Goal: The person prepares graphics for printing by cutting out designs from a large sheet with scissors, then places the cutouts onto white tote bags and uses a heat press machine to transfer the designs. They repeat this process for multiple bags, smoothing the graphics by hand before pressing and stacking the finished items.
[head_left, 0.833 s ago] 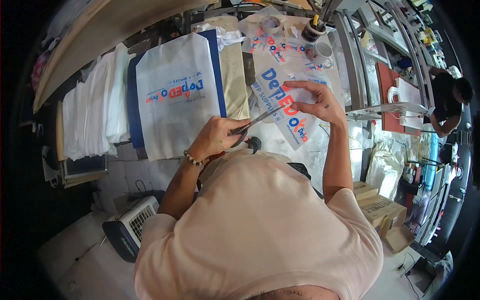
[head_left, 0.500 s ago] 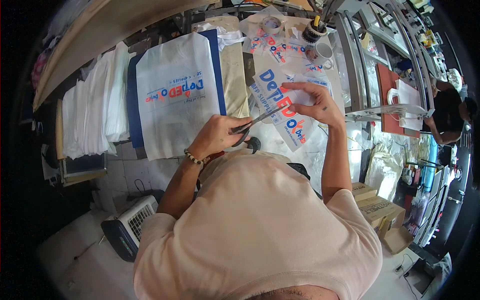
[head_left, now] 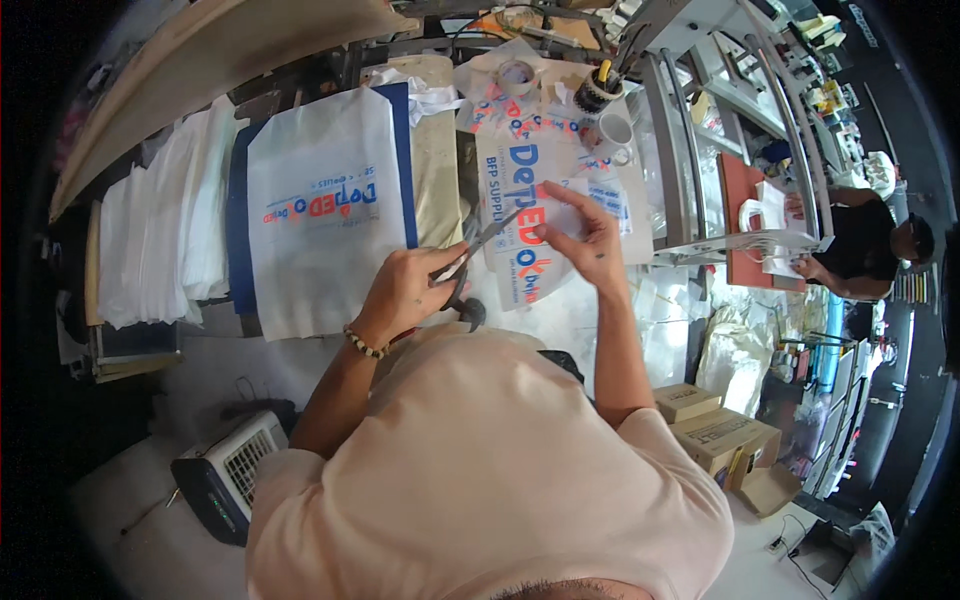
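My left hand [head_left: 402, 290], with a beaded bracelet at the wrist, grips a pair of scissors [head_left: 485, 238] by the dark handles. Their blades point up and right, lying against a translucent sheet [head_left: 522, 265] printed in blue and red. On the sheet's right side, my right hand [head_left: 588, 240] holds it, index finger and thumb reaching over its face. The other fingers of that hand are partly hidden. Whether the blades are closed on the sheet is hard to tell.
A printed white sheet [head_left: 325, 260] lies on a blue board [head_left: 242, 220] to the left, beside stacked white bags [head_left: 150, 240]. A tape roll [head_left: 516, 77], a pen cup [head_left: 597, 92] and a white mug [head_left: 612, 132] stand at the back. Another person [head_left: 860, 240] works at far right.
The printed sheet has turned from a slant to nearly upright. The scissors now point more steeply upward. The whole view has shifted, so the surroundings sit further left.
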`<action>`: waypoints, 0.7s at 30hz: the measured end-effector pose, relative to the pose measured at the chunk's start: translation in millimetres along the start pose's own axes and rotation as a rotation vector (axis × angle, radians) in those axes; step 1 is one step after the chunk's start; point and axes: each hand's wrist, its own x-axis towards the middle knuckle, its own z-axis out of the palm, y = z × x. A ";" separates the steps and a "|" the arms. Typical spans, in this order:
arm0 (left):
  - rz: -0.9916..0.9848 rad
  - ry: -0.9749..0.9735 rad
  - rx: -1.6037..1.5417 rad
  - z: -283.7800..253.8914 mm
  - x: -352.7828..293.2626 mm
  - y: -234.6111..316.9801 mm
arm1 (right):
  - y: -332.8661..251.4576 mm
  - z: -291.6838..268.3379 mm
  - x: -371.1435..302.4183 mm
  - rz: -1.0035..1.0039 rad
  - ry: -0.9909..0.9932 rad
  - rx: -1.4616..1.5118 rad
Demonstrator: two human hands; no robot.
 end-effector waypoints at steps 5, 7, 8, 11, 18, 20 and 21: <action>0.128 0.117 0.158 4.5 -3.2 -0.1 | 1.1 17.6 -6.7 -0.011 0.109 -0.065; 0.128 0.106 0.161 1.8 -1.0 3.7 | 4.3 19.2 -7.1 -0.014 0.116 -0.015; 0.130 0.092 0.167 0.4 0.6 4.6 | 6.7 19.7 -7.5 -0.018 0.125 0.038; 0.057 -0.025 0.101 -4.5 8.0 -2.3 | 14.1 15.0 -7.6 0.039 0.090 0.117; 0.008 -0.045 0.030 1.6 11.1 -12.3 | 15.6 17.3 -11.2 0.031 0.120 0.110; -0.079 -0.046 -0.036 4.5 9.5 -7.0 | 12.6 21.0 -14.9 0.122 0.167 0.095; -0.076 -0.047 -0.034 5.6 9.5 -5.9 | 14.7 23.9 -16.8 0.121 0.169 0.096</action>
